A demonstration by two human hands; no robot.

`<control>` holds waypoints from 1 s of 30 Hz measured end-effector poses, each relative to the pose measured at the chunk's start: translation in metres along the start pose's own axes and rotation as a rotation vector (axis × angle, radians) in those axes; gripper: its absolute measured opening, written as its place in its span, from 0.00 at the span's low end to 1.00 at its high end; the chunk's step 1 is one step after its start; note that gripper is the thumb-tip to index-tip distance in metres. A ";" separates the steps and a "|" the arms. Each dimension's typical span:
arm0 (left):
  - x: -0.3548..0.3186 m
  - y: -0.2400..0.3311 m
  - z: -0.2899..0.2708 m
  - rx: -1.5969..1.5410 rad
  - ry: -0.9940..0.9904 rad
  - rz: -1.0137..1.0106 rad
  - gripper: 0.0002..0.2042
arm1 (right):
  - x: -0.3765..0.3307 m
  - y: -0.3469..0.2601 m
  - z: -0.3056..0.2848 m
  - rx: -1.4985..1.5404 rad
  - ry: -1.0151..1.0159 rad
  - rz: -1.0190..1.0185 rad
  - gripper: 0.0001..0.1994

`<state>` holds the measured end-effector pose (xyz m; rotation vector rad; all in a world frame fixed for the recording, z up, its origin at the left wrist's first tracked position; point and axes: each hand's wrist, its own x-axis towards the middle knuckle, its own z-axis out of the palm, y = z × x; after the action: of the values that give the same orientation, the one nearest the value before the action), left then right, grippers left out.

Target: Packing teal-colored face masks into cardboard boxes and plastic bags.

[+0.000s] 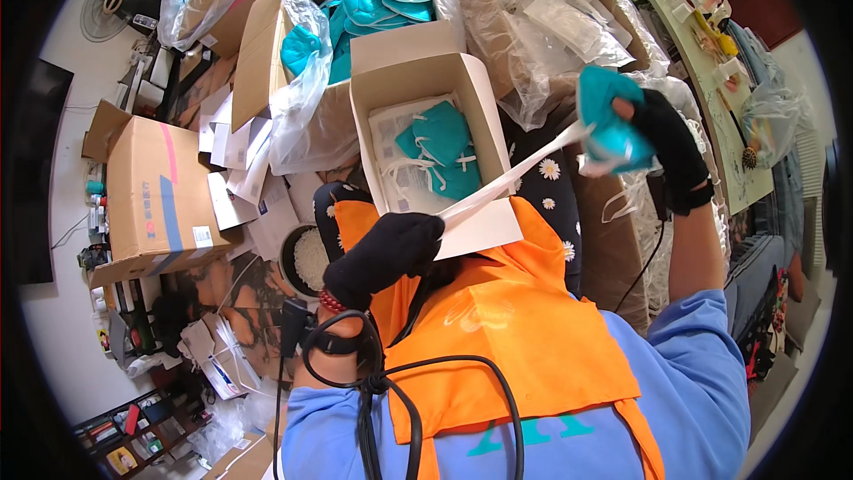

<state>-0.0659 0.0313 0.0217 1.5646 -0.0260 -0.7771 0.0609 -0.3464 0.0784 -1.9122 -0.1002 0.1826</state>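
My right hand (668, 144), in a black fingertip-less glove, is raised at the right and closed on a teal face mask (608, 120), slightly blurred. A white strap or strip (515, 171) stretches from that mask down to my left hand (384, 253), also black-gloved, which is closed around its other end. Between and beyond my hands stands an open white carton (362, 116) at my lap. Inside it lie several teal masks with white straps (442, 144) on top of clear packets (397, 129).
Behind the carton, a large plastic-lined box (308, 0) holds a heap of teal masks (373, 4). Another lined box (480, 44) at its right holds clear packets (569, 9). A brown carton (164, 196) stands at left, near a bucket of white granules (309, 258). Black cable (498, 364) loops over my apron.
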 end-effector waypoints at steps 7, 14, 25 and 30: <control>0.043 -0.016 0.020 -0.264 0.182 0.184 0.15 | -0.039 -0.055 0.069 0.701 -0.655 -0.242 0.29; 0.037 0.021 0.018 0.454 0.156 0.336 0.19 | -0.043 -0.048 0.117 -0.025 -1.226 0.140 0.26; 0.032 -0.022 0.057 0.211 0.318 0.589 0.15 | -0.073 -0.033 0.133 0.685 -0.658 0.197 0.30; 0.013 0.008 0.064 0.126 0.126 0.303 0.18 | -0.084 -0.002 0.126 0.930 -0.192 0.397 0.27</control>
<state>-0.0835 -0.0323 0.0267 1.6779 -0.2181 -0.4450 -0.0435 -0.2423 0.0445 -0.9634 0.2108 0.5713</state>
